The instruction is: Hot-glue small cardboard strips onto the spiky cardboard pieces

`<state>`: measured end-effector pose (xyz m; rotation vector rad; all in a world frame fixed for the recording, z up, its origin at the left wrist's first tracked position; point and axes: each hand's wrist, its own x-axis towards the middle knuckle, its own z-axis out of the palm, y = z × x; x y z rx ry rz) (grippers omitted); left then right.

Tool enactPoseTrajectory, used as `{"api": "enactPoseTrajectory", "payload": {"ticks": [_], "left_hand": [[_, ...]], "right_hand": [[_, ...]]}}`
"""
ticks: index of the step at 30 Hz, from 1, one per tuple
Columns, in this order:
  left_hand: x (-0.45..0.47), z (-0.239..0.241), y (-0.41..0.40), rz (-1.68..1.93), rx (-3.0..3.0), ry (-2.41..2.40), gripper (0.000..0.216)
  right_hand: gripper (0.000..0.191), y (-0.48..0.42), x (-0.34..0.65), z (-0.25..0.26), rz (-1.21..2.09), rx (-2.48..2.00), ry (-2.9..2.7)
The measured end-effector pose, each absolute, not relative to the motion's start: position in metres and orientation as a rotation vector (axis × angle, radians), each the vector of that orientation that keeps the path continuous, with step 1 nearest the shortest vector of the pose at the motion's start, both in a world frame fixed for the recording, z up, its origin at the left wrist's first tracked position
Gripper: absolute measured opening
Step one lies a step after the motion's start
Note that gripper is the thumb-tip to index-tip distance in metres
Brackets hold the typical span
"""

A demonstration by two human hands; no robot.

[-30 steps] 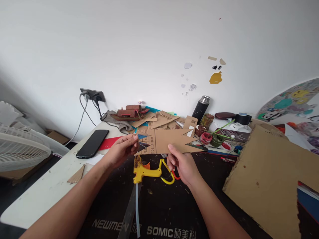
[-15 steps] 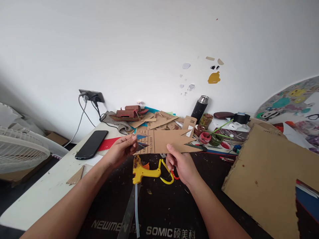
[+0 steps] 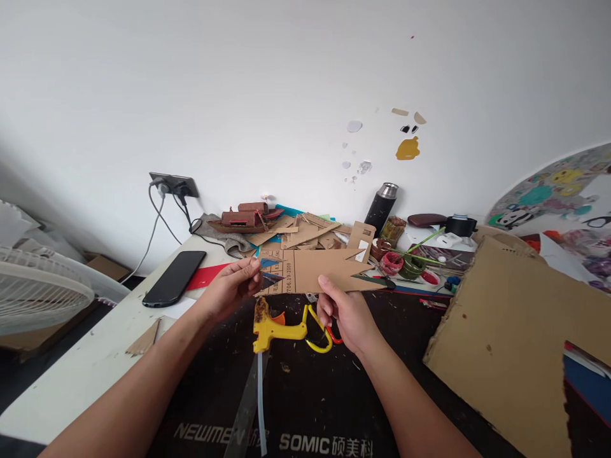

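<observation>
Both my hands hold up a flat cut cardboard piece point(image 3: 317, 270) with jagged points on its right side and printed text near its left end. My left hand point(image 3: 233, 286) pinches its left end, where small dark blue triangles are stuck. My right hand point(image 3: 346, 315) grips its lower edge near the middle, fingers closed. Beneath the piece, on the black mat point(image 3: 305, 407), lie a yellow glue gun point(image 3: 274, 326) with a clear glue stick and yellow-handled scissors point(image 3: 321, 331).
A black phone point(image 3: 174, 277) lies on the white table at left, cables run to a wall socket point(image 3: 174, 184). A model boat point(image 3: 245, 218), cardboard scraps, a black flask point(image 3: 380, 207) and paint pots stand behind. A large cardboard sheet point(image 3: 506, 331) leans at right. A fan point(image 3: 38, 289) is far left.
The view has drifted slightly to the right. My hands and the cardboard piece keep the same grip and place.
</observation>
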<state>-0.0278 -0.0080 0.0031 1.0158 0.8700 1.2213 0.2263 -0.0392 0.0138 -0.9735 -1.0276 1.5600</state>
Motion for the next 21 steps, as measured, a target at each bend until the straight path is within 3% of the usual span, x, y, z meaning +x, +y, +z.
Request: {"api": "enactPoseTrajectory", "payload": {"ticks": [21], "left_hand": [[-0.041,-0.003,0.000,1.275,1.074,1.039,0.050]], "right_hand": [[0.067,-0.035,0.229,0.015,1.533,-1.008,-1.014]]}}
